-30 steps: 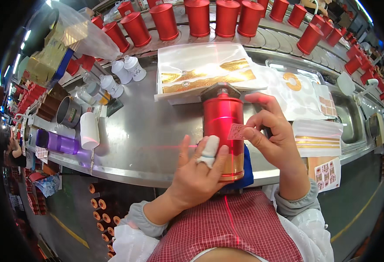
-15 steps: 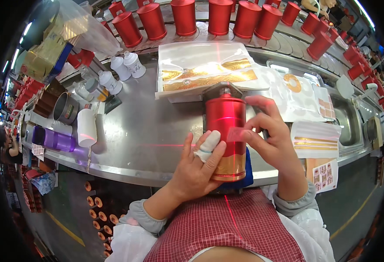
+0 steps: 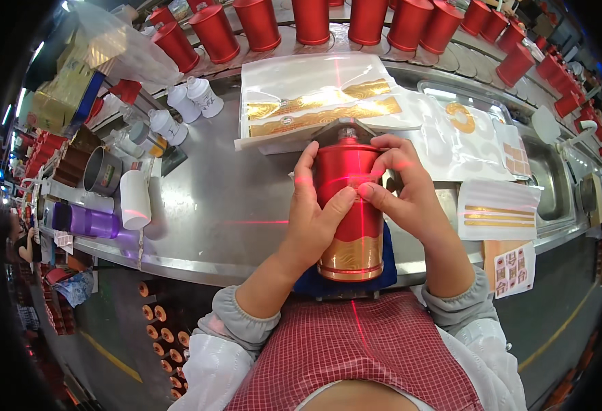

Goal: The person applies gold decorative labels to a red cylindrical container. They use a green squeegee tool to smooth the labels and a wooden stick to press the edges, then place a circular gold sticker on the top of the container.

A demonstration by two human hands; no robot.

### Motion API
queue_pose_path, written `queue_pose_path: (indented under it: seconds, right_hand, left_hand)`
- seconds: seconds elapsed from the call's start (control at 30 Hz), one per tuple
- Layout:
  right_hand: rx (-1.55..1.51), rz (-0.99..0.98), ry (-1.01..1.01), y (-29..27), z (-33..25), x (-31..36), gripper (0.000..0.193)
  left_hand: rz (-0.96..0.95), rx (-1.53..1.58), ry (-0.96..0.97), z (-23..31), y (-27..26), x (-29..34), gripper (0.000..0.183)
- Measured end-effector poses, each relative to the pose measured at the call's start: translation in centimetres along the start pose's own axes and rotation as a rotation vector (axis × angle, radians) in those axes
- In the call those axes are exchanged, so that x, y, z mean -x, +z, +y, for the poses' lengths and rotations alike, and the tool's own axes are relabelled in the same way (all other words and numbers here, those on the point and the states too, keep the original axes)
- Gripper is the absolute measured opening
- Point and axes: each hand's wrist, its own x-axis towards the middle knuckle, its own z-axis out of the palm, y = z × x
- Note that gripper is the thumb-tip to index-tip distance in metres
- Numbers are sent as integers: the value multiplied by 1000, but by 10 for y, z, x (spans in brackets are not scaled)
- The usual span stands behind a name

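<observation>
- Foreground: a red checked apron (image 3: 355, 349) faces the near edge of the metal desk (image 3: 225, 198); a blue cloth (image 3: 384, 270) shows beneath the near end of the red bottle (image 3: 351, 222).
- Centre: the bottle points its neck away from the person, its gold-patterned base toward the apron; red light lines cross it.
- Left hand (image 3: 312, 219): grasps the bottle's left side, fingers along the shoulder, thumb on the front.
- Right hand (image 3: 407, 192): grasps the opposite side, fingers bent, thumb tip beside the left thumb; what lies under the thumb tips is too small to tell.
- Right: a white sheet with gold strips (image 3: 499, 212); left, a purple flask (image 3: 94, 222) near a white roll (image 3: 135, 198).
- Beyond the bottle: sheets with broad gold bands (image 3: 321, 103).
- Background: red canisters (image 3: 312, 20) line a conveyor (image 3: 280, 56).
</observation>
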Motion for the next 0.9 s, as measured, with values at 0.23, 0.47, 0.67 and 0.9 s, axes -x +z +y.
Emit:
queue_pose_path:
  seconds: [0.23,0.47,0.67,0.9]
  right_hand:
    - [-135,54,77,1,11,4,25]
    - [-90,41,21,1,15,5,29]
    - [-125,42,26,4,18,3,32]
    - [-101,24,8,1,16,4,41]
  left_hand:
    - [-8,51,-105,3,-1,-8,77]
    - [-15,101,-141,6,-1,-6,85]
    - [-73,169,-168,4,-6,-4,87]
    - [-64,199,-144,1,-7,-6,88]
